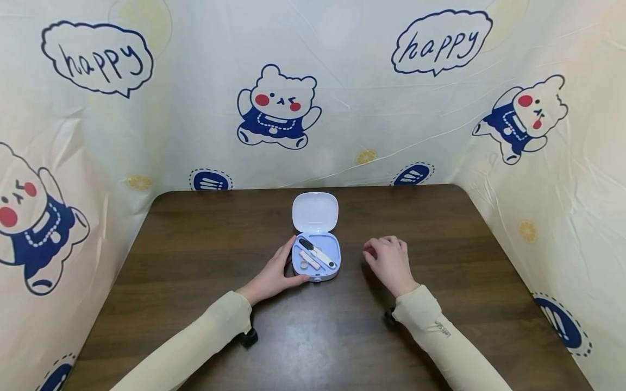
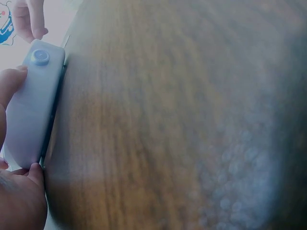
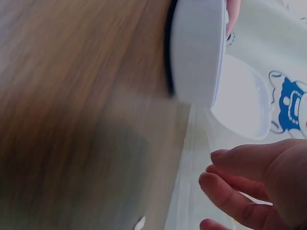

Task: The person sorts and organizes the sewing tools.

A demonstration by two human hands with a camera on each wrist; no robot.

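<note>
A small pale blue case (image 1: 295,275) stands on the table with its whitish lid (image 1: 315,212) flipped back, away from me. My left hand (image 1: 275,278) grips its left side, thumb along the front and fingers at the far left. In the left wrist view, the thumb lies near the round front catch (image 2: 40,57). Inside lie a slim white tool with a black end (image 1: 323,257), a short pale pink stick (image 1: 310,259) and a small ring (image 1: 304,265). To the right of the case, my right hand (image 1: 391,263) hovers with loosely bent fingers, holding nothing.
The dark wooden table (image 1: 220,222) ends at a printed cloth backdrop (image 1: 352,125), which also rises along both sides. Black wrist straps show under both sleeves, the left one (image 1: 249,338) lower than the right.
</note>
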